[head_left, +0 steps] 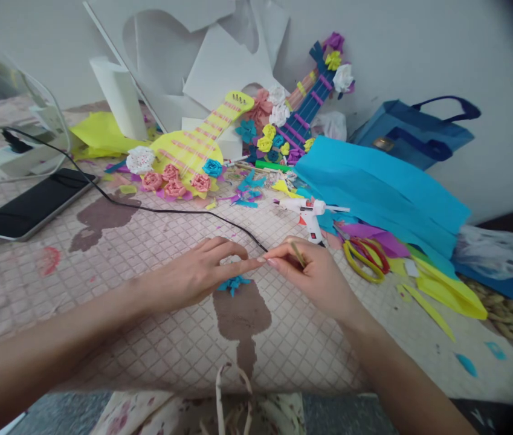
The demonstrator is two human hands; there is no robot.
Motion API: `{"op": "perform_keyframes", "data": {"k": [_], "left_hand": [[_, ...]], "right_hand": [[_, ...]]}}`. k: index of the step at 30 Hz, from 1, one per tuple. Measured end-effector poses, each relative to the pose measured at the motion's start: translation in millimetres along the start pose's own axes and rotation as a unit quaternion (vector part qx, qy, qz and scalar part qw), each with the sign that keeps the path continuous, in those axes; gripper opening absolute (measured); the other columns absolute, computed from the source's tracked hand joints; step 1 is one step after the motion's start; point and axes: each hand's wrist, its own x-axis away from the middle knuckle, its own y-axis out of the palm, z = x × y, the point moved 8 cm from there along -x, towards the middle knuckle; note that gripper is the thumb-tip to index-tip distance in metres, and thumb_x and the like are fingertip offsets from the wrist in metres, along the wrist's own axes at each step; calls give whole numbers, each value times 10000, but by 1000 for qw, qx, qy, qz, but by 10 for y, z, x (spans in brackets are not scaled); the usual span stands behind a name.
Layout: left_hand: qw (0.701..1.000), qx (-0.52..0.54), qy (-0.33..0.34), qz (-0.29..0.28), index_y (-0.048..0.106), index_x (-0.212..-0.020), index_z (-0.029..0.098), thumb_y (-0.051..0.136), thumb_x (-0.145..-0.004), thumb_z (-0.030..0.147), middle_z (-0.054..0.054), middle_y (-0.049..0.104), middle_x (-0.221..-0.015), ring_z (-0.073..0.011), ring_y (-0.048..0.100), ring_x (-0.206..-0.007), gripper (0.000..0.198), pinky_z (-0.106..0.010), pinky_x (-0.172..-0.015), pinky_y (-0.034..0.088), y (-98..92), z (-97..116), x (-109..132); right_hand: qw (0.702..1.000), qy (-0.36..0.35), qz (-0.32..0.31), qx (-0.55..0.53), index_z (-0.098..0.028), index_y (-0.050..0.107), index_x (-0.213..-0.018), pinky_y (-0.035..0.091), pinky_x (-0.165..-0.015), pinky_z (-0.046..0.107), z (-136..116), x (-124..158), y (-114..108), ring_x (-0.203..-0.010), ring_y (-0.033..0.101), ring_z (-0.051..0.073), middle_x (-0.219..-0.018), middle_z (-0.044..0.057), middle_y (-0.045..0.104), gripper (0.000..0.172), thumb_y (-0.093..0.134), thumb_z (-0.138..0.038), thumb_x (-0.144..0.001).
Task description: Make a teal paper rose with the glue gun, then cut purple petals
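Note:
My left hand point(204, 269) reaches over the table, its index finger stretched out to meet the fingertips of my right hand. Beneath it lies a small blue crepe-paper piece point(234, 284) with frilled edges, partly hidden by the fingers. My right hand point(306, 272) is closed, with a thin gold-coloured stick point(298, 254) in its grip. Its thumb and index finger touch the left index fingertip; whether something tiny is between them cannot be made out. Just beyond my right hand is a white glue gun point(311, 216), lying on its side.
Yellow-handled scissors point(364, 261) and blue crepe paper point(378, 187) lie right. A yellow paper guitar point(193, 151) and a dark blue one point(301, 118) lean at the back. A black cable point(165, 211) crosses the table from a power strip point(16, 151), near a phone point(34, 202).

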Motion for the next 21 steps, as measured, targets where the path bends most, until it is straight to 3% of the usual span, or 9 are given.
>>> {"op": "perform_keyframes", "data": {"k": [5,13,21], "left_hand": [[997,-71,-2,-3,301,-1426,281,388,-897,28,-102,513,-1212,-232,469,-1051,593,-415,-907,432,12,5,-5],[994,-110,-2,6,366,-1384,280,443,-901,74,-91,530,-1210,-249,469,-1053,531,-402,-897,399,-1,13,0],[994,-111,-1,5,270,-1434,294,395,-908,46,-103,530,-1230,-250,468,-1067,595,-406,-909,372,-15,12,9]], "right_hand": [[999,-20,14,37,-180,644,-757,354,-539,239,-40,8,-7,-609,488,99,-654,-25,509,133,565,-177,-864],[991,-76,63,91,-191,604,-802,403,-600,235,-154,52,-10,-698,551,114,-755,-5,575,171,504,-54,-817],[987,-46,109,105,-199,541,-734,374,-582,251,-49,37,-93,-667,510,128,-711,-7,541,122,517,-122,-825]]}}
